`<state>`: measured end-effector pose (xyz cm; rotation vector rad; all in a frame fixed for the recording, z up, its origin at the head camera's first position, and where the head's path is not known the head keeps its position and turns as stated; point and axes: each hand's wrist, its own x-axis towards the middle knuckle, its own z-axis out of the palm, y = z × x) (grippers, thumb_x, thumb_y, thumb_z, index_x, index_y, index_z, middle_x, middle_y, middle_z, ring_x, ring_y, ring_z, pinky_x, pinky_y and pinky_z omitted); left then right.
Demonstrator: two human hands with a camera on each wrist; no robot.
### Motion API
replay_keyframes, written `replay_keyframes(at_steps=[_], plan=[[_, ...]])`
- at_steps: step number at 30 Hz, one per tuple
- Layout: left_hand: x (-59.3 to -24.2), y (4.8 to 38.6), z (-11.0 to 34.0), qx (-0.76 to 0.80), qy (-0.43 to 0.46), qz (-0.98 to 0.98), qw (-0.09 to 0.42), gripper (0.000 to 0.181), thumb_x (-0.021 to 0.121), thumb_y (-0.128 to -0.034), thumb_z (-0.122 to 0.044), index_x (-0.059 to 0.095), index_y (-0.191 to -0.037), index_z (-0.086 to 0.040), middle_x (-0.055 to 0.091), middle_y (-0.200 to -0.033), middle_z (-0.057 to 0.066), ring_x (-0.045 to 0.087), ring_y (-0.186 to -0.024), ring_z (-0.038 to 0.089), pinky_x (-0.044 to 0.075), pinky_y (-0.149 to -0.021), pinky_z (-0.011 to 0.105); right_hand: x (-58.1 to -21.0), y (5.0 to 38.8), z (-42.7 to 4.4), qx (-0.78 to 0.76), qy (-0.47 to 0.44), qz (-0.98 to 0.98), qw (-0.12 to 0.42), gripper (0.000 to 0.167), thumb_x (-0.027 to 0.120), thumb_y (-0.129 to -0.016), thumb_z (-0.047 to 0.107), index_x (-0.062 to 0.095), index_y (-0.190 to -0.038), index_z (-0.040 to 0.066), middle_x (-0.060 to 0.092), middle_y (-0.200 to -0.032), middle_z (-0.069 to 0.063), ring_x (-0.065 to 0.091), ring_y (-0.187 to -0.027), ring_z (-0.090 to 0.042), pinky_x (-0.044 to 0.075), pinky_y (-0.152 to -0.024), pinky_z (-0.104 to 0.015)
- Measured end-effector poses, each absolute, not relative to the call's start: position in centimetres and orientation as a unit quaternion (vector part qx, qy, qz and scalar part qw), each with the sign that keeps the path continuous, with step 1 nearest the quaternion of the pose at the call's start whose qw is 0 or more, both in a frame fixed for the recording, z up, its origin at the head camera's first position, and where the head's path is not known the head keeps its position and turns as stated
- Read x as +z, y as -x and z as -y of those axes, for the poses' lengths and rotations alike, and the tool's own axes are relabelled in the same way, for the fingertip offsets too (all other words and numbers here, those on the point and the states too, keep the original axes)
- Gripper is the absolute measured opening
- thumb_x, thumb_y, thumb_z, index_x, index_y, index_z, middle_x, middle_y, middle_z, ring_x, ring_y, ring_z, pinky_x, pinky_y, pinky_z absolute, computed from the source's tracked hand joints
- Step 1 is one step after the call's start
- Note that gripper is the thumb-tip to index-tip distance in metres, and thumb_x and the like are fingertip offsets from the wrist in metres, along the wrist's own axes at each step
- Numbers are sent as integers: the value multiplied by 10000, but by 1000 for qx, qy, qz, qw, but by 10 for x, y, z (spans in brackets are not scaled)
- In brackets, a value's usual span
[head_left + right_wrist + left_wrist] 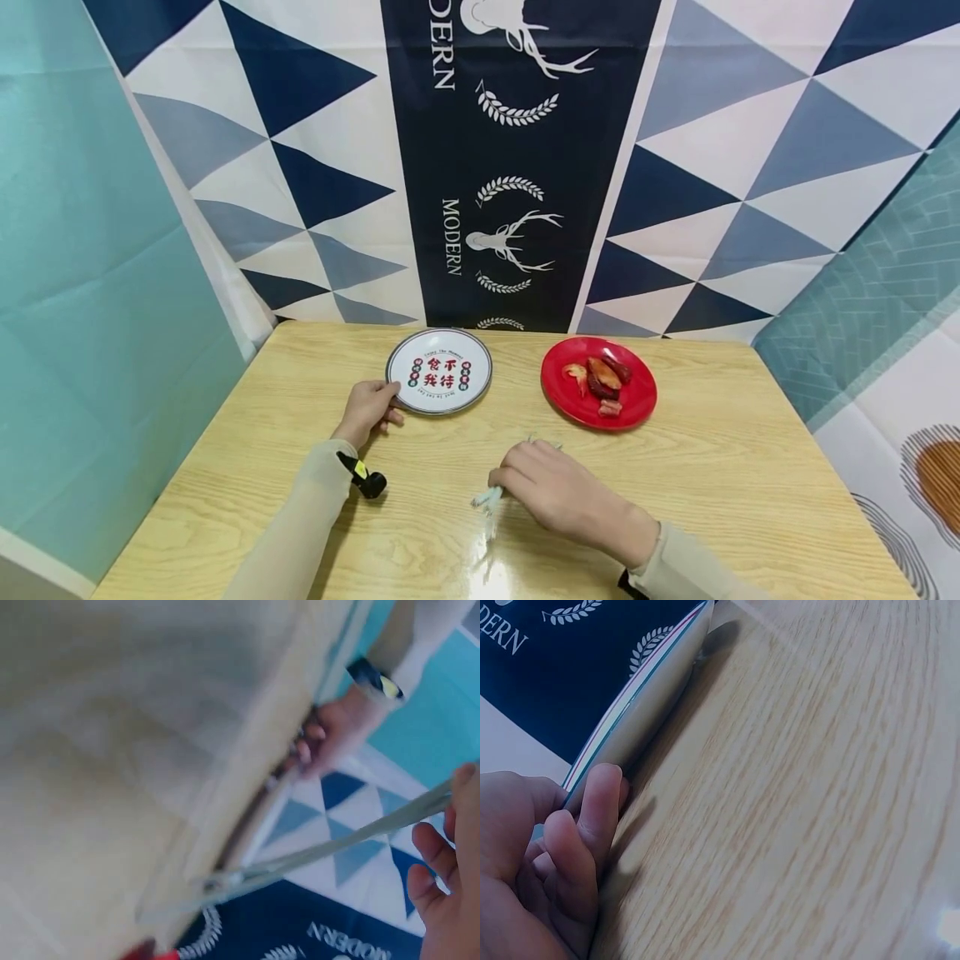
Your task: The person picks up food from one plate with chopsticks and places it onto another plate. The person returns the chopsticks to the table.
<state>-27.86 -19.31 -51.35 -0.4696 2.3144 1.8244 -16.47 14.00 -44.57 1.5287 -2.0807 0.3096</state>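
At one o'clock from the right hand (562,490), whose fingers gripped pale tongs (405,816), lay the red plate (636,392); the left hand (369,408) pinched the white plate (439,372) at ten o'clock.

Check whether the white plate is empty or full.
Empty: the white plate shows a bare printed face, with the left hand gripping its rim.

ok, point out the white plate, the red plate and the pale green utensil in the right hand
White plate (438,372): head view, middle of its printed face.
Red plate (635,392): head view, bare surface right of the food.
Pale green utensil (360,835): right wrist view, along its long shaft.
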Motion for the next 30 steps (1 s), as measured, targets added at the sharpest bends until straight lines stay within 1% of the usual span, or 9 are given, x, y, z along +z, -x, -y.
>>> replay_keyframes(at_steps=[3, 7, 11, 15, 20, 22, 24, 27, 30], plan=[[-514, 278, 193, 609, 158, -773, 78, 360, 539, -1066, -265, 655, -1230, 35, 698, -737, 77, 649, -537, 102, 464, -441, 206, -434, 170, -144, 128, -547, 778, 279, 329, 311, -1133, 195, 631, -1110, 121, 602, -969, 40, 558, -887, -119, 489, -797, -261], [-515, 278, 194, 608, 160, -774, 78, 361, 543, -1064, -264, 657, -1241, 28, 704, -740, 79, 651, -534, 105, 469, -439, 211, -420, 173, -149, 161, -526, 795, 258, 350, 310, -1122, 253, 626, -1060, 115, 612, -934, 29, 576, -847, -107, 530, -799, -254], [-515, 279, 194, 610, 160, -772, 77, 349, 545, -1065, -264, 665, -1221, 24, 705, -752, 78, 655, -540, 103, 474, -445, 212, -412, 170, -153, 207, -493, 815, 222, 107, 514, -1037, 106, 595, -972, 128, 575, -860, 63, 531, -778, -42, 510, -739, -188], [-514, 279, 193, 609, 160, -773, 77, 344, 544, -1066, -264, 667, -1208, 24, 703, -750, 75, 652, -540, 99, 470, -445, 208, -409, 170, -157, 254, -484, 811, 208, 220, 592, -821, -50, 499, -893, 136, 450, -779, 93, 390, -695, 37, 373, -628, -82], [-513, 276, 193, 610, 158, -772, 75, 345, 539, -1069, -258, 664, -1209, 32, 703, -761, 74, 652, -540, 93, 465, -444, 208, -410, 172, -161, 274, -518, 771, 249, 194, 442, -772, -53, 374, -839, 116, 322, -768, 63, 237, -707, 41, 237, -597, -60], [-513, 276, 192, 612, 158, -771, 74, 343, 539, -1070, -255, 665, -1207, 33, 703, -768, 74, 653, -539, 91, 464, -441, 207, -411, 173, -161, 270, -531, 755, 273, 131, 387, -804, -26, 365, -844, 96, 316, -770, 54, 229, -712, 29, 222, -596, -72], [-513, 276, 192, 613, 158, -770, 73, 343, 538, -1069, -254, 664, -1209, 34, 703, -778, 76, 655, -538, 91, 463, -440, 206, -413, 174, -161, 264, -539, 744, 292, 80, 336, -898, 10, 374, -864, 72, 329, -776, 47, 242, -704, 22, 226, -592, -78], [-513, 277, 192, 614, 157, -770, 73, 348, 536, -1069, -255, 662, -1217, 35, 705, -794, 82, 657, -540, 93, 463, -440, 205, -417, 173, -162, 270, -530, 751, 287, 188, 292, -1046, 126, 387, -892, 75, 343, -786, 63, 263, -696, 42, 234, -586, -51], [-512, 277, 192, 613, 156, -771, 75, 360, 535, -1069, -255, 653, -1241, 39, 707, -807, 84, 659, -546, 95, 468, -443, 206, -422, 171, -165, 281, -514, 765, 267, 248, 275, -1102, 204, 403, -925, 85, 359, -809, 76, 291, -702, 55, 264, -589, -32]])
